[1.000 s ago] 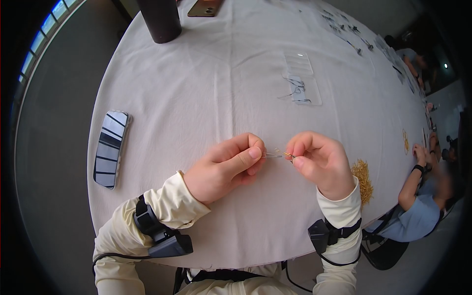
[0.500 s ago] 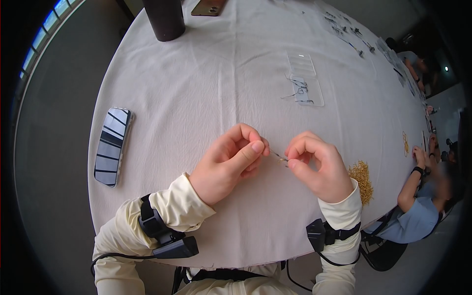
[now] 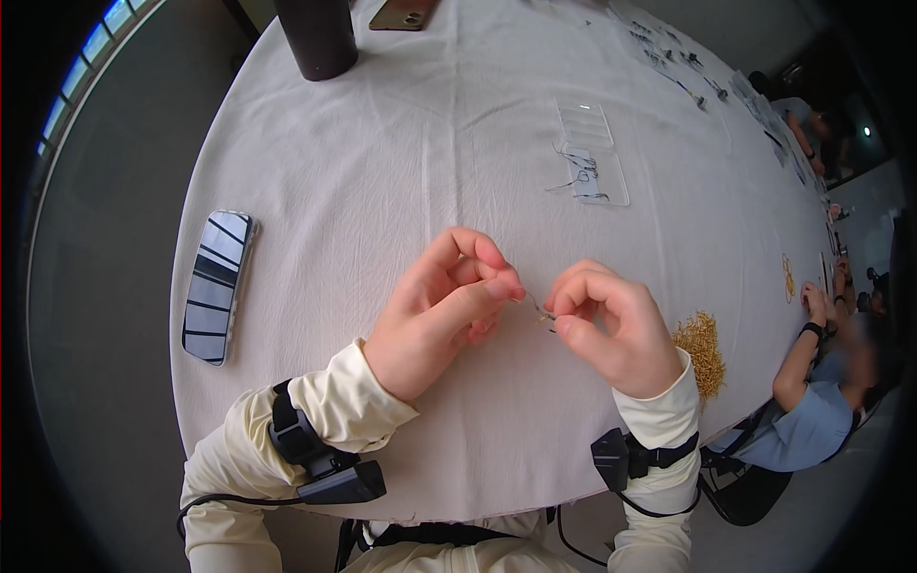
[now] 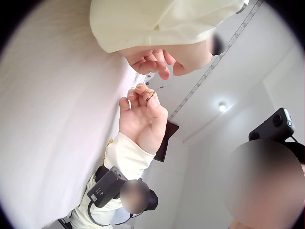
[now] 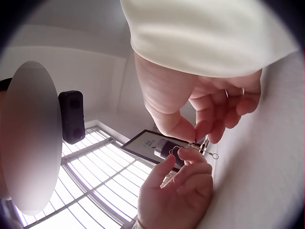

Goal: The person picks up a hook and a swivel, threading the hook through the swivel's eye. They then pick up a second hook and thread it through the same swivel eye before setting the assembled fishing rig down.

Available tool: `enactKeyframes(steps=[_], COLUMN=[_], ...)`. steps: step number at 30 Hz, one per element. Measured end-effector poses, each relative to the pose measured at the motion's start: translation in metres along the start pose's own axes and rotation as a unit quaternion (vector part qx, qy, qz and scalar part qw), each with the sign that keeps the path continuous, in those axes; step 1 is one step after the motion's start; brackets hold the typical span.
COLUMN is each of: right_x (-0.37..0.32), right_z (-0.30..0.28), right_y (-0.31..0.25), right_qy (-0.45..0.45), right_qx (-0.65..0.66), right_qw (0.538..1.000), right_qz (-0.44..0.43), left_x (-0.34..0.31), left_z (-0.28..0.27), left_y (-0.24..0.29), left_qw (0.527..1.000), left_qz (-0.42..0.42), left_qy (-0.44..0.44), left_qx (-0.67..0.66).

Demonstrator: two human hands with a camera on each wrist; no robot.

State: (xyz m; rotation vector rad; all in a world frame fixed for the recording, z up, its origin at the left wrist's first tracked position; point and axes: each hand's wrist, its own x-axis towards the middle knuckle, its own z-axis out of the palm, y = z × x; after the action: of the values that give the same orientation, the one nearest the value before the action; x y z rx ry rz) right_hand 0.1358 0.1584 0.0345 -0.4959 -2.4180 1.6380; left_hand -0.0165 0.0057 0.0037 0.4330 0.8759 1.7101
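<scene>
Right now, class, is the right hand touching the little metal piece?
Touching. The right wrist view shows the right hand pinching the metal piece between thumb and fingertip.

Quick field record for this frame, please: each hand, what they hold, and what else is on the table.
left hand: thumb and forefinger pinch one end of the small wire piece
right hand: pinches the other end
surface: table, white cloth
left side: phone
far edge: dark cup
middle: clear sleeve with wire bits
right side: gold pile

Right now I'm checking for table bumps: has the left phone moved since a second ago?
No. The left phone still lies at the tablecloth edge.
</scene>
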Motion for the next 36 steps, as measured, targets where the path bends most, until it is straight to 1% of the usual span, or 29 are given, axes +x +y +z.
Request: enactKeyframes(steps=[2, 4, 5, 7, 8, 10, 11, 14, 16, 20, 22, 23, 26, 28, 29, 31, 32, 34, 36], right_x=[0.0, 0.0, -0.001, -0.001, -0.001, -0.002, -0.002, -0.002, -0.002, -0.001, -0.001, 0.0, 0.0, 0.0, 0.0, 0.001, 0.001, 0.001, 0.0], right_z=[-0.001, -0.001, -0.001, -0.002, -0.002, -0.003, -0.003, -0.004, -0.003, -0.001, 0.001, 0.001, 0.002, 0.004, 0.004, 0.004, 0.004, 0.004, 0.004], right_y=[0.001, 0.0, 0.0, -0.001, -0.001, -0.001, -0.002, -0.004, -0.004, -0.003, -0.003, -0.003, -0.003, -0.004, -0.004, -0.003, -0.003, -0.002, -0.004], right_qy=[0.002, 0.007, 0.008, 0.012, 0.013, 0.022, 0.023, 0.029, 0.031, 0.025, 0.026, 0.025, 0.022, 0.029, 0.029, 0.024, 0.025, 0.021, 0.016], right_qx=[0.01, 0.018, 0.019, 0.025, 0.025, 0.025, 0.025, 0.018, 0.016, 0.016, 0.019, 0.019, 0.011, 0.012, 0.013, 0.001, 0.001, -0.001, -0.004], right_qw=[1.0, 1.0, 1.0, 1.0, 1.0, 0.999, 0.999, 0.999, 0.999, 0.999, 0.999, 0.999, 0.999, 0.999, 0.999, 0.999, 0.999, 0.999, 0.999], right_qz=[-0.003, -0.014, -0.014, -0.012, -0.012, -0.017, -0.017, -0.023, -0.022, -0.024, -0.022, -0.022, -0.022, -0.015, -0.015, -0.03, -0.03, -0.035, -0.035], left_x=[0.0, -0.001, -0.002, -0.004, -0.004, -0.003, -0.002, -0.005, -0.007, -0.005, -0.005, -0.006, -0.007, -0.006, -0.006, -0.006, -0.006, -0.007, -0.009], left_z=[0.001, 0.004, 0.005, 0.004, 0.002, -0.003, -0.003, 0.005, 0.014, 0.01, 0.012, 0.012, 0.011, 0.006, 0.006, 0.006, 0.006, 0.005, 0.006], left_y=[0.001, 0.003, 0.003, 0.004, 0.004, 0.005, 0.004, 0.004, 0.003, 0.0, -0.001, -0.002, -0.003, -0.005, -0.005, -0.005, -0.005, -0.005, -0.004], left_qw=[1.0, 0.999, 0.999, 0.994, 0.994, 0.993, 0.993, 0.995, 0.996, 0.996, 0.995, 0.995, 0.996, 0.998, 0.998, 0.986, 0.986, 0.979, 0.977], left_qz=[-0.006, -0.016, -0.017, -0.024, -0.025, -0.08, -0.081, -0.075, -0.038, -0.031, -0.025, -0.025, -0.009, -0.031, -0.032, -0.097, -0.098, -0.128, -0.137], left_qy=[0.0, -0.003, -0.003, -0.031, -0.031, -0.058, -0.058, -0.036, 0.035, 0.038, 0.066, 0.066, 0.07, 0.032, 0.032, -0.015, -0.014, -0.055, -0.059], left_qx=[-0.021, 0.042, 0.042, 0.1, 0.1, 0.059, 0.06, 0.062, 0.07, 0.076, 0.073, 0.073, 0.051, -0.037, -0.037, -0.133, -0.133, -0.15, -0.153])
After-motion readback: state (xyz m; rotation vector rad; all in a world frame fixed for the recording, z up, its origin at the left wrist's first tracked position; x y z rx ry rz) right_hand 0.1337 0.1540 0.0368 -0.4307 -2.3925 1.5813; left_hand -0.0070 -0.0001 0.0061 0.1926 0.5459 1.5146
